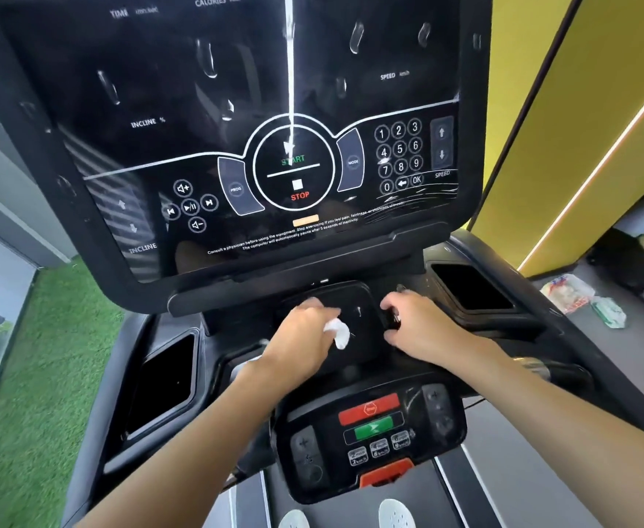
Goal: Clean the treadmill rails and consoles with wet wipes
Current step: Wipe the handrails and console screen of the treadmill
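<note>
The wipe (337,331) is bunched in the left hand (305,337), whose fingers pinch it against the black tray (354,299) under the screen (236,108). The right hand (423,325) curls its fingers over the tray's right edge. Drops sit on the screen. A button panel (373,432) lies nearer, below both forearms. Cup holders (472,287) flank the tray. A wipe pack (568,293) lies on the next treadmill, well to the right.

Single head-worn wide-angle view; faces forward and down; close to treadmill console (160,89), which fills upper frame.
</note>
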Demonstrator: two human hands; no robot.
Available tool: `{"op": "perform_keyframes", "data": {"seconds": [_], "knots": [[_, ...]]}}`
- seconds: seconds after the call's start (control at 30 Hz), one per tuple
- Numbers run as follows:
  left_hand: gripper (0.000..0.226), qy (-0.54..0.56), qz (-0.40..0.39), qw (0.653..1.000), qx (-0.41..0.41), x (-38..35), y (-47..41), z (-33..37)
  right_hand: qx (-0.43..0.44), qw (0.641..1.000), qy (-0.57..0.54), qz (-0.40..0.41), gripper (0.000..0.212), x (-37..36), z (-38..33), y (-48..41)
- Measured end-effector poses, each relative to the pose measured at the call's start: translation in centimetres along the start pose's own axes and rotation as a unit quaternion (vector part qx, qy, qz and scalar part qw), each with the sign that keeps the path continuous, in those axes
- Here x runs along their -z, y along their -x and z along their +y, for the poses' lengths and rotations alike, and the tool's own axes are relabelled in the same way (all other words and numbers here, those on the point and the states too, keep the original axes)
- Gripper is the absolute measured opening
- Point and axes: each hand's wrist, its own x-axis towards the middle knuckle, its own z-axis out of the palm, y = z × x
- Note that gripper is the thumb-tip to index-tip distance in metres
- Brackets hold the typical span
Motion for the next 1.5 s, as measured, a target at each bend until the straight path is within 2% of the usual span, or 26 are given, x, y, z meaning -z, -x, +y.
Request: {"op": "perform_keyframes", "data": {"seconds": [0.1, 0.17, 0.33, 0.67, 0.77, 1.03, 1.17, 1.33, 1.43, 1.5], "knots": [[0.015, 0.022, -0.014, 0.999, -0.020, 0.2, -0.8, 1.2, 0.016, 0.998, 0.052, -0.010, 0.046, 0.2, -0.5, -0.2], [0.010, -0.029, -0.020, 0.999, -0.028, 0.0, -1.4, 1.6, 0.023, 0.997, 0.073, -0.010, 0.047, 0.1, -0.8, -0.2], [0.023, -0.086, -0.011, 0.995, -0.045, -0.4, -1.8, 1.7, 0.014, 0.998, 0.062, -0.004, 0.048, 0.1, -1.0, -0.2], [0.029, -0.108, -0.012, 0.993, -0.050, 0.0, -2.6, 2.4, 0.010, 0.998, 0.060, -0.010, 0.052, 0.1, -1.1, -0.2], [0.019, -0.092, -0.034, 0.993, -0.059, -0.5, -2.4, 2.8, 0.006, 0.998, 0.061, -0.010, 0.054, 0.0, -1.1, -0.3], [0.016, -0.144, 0.050, 0.986, -0.074, -1.8, -3.7, 2.0, 0.005, 0.998, 0.062, -0.012, 0.056, 0.1, -1.2, -0.2], [0.019, -0.171, 0.026, 0.980, -0.096, -2.0, -4.3, 1.5, 0.004, 0.998, 0.058, -0.011, 0.055, 0.1, -1.2, -0.2], [0.015, -0.192, 0.047, 0.974, -0.111, -1.9, -5.1, 1.5, 0.006, 0.998, 0.058, -0.014, 0.052, 0.1, -1.1, -0.1], [0.016, -0.173, 0.021, 0.978, -0.116, -1.8, -5.4, 1.5, 0.007, 0.998, 0.059, -0.012, 0.052, 0.0, -1.2, -0.2], [0.015, -0.151, 0.031, 0.980, -0.124, -1.8, -5.5, 1.4, 0.004, 0.998, 0.059, -0.014, 0.052, 0.0, -1.2, -0.1]]}}
